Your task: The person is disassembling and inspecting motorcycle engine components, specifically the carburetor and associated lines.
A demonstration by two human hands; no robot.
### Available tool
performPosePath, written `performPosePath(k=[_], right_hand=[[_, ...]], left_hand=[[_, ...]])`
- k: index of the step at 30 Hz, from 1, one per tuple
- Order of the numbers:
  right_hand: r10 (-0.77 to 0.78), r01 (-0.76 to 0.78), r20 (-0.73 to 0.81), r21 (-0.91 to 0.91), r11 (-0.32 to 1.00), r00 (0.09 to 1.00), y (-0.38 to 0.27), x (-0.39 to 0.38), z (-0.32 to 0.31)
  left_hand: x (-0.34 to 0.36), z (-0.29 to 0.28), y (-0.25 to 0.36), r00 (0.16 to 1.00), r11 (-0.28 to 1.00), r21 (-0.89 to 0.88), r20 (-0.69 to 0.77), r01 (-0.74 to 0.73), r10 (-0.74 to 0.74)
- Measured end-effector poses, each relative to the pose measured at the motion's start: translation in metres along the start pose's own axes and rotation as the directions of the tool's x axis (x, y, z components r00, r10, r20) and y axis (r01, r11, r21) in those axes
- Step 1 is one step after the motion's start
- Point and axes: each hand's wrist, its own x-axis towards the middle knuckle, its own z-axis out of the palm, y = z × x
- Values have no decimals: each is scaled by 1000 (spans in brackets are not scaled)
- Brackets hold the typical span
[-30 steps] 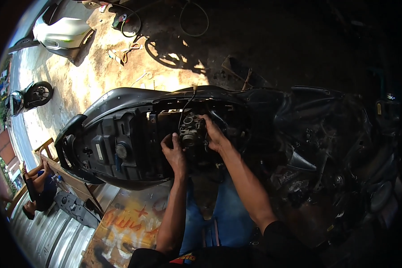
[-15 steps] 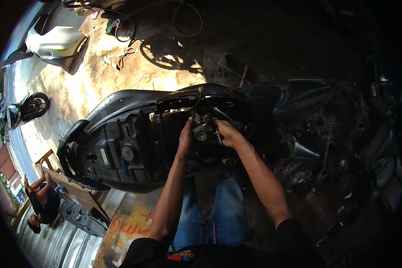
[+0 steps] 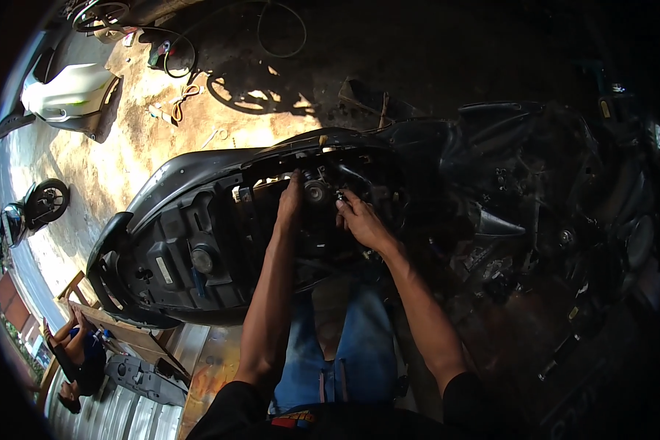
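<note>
Before me lies a dark motor scooter body (image 3: 176,172) with its inner bay open. Inside the bay is a metal engine part with a round cap (image 3: 315,192), which looks like a carburetor. My left hand (image 3: 290,196) grips its left side, with the fingertips partly hidden in the bay. On the right side of the part, my right hand (image 3: 359,222) is closed, thumb and fingers pinched on something small that I cannot make out. Left of my hands sits the black fuel tank (image 3: 172,242) with its round cap (image 3: 204,259).
A light body panel (image 3: 70,92) lies on the sunlit floor at the far left. Beyond it stands another motorbike (image 3: 45,204). At the lower left a person (image 3: 88,359) sits beside a wooden bench (image 3: 132,334). Dark loose parts (image 3: 491,271) lie in shadow on the right.
The carburetor-like part has moved away from me, deeper into the bay. My right hand has shifted nearer its cap and now pinches at its right side. The view has turned slightly.
</note>
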Motion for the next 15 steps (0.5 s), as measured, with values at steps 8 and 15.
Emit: performPosePath(k=[8,15], right_hand=[[-183,174,-90,-103,979,979,37,-3,15],[-444,245,-150,-659,711,883,57,-16,35]], left_hand=[[-33,3,18,990,964,261,143,-54,16],[-10,17,13,980,827,526,137,-198,147]])
